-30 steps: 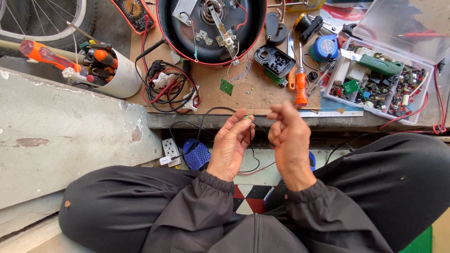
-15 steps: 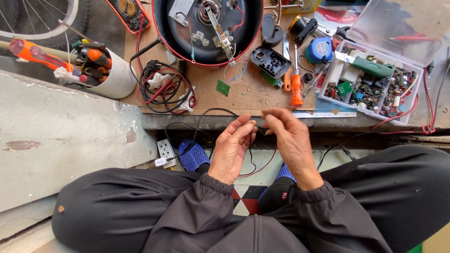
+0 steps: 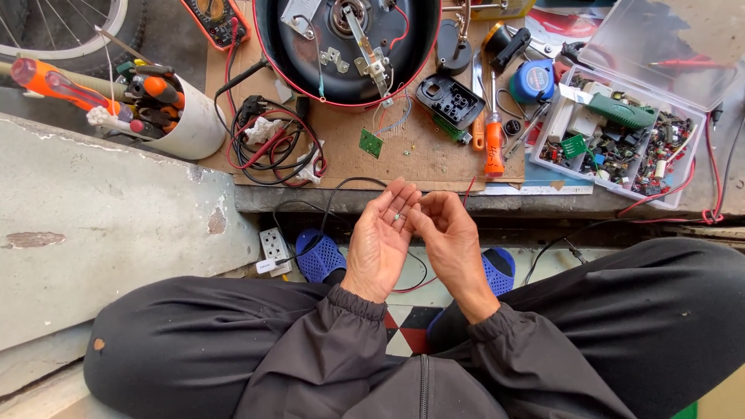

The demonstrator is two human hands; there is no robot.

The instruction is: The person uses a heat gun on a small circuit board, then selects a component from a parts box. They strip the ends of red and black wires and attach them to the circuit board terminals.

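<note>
- Screwdrivers [image 3: 140,93] with orange handles stand handle-up in the white cup [image 3: 194,128] at your far left, so a grip can be picked out without digging through the bundle
- Red and black leads [image 3: 272,143] lie coiled beside that cup on the brown board [image 3: 434,159], kept off the middle of the work surface
- Your left hand [image 3: 382,240] is turned palm up and held flat and open over your lap, fingers spread loosely; it works as a small tray, and a tiny pale part [image 3: 396,218] rests near the base of its fingers
- Your right hand [image 3: 450,240] sits just beside it, fingers curled in toward that palm with the tips touching or nearly touching at the little part; I cannot tell whether they pinch it or only steady it
- Both hands hang below the edge of the board, close to your body, which brings the small part near your eyes
- Above them the round black appliance shell [image 3: 345,46] with the red rim lies open side up, its metal brackets and loose wires exposed for access
- A small green circuit board [image 3: 370,143] lies on the brown board just below the shell, apart from the other clutter
- An orange-handled screwdriver [image 3: 493,143] rests to the right of it, handle toward you, within reach of your right hand
- At far right the clear parts box [image 3: 621,140] stands with its lid tipped back, so its mixed components stay in view
</note>
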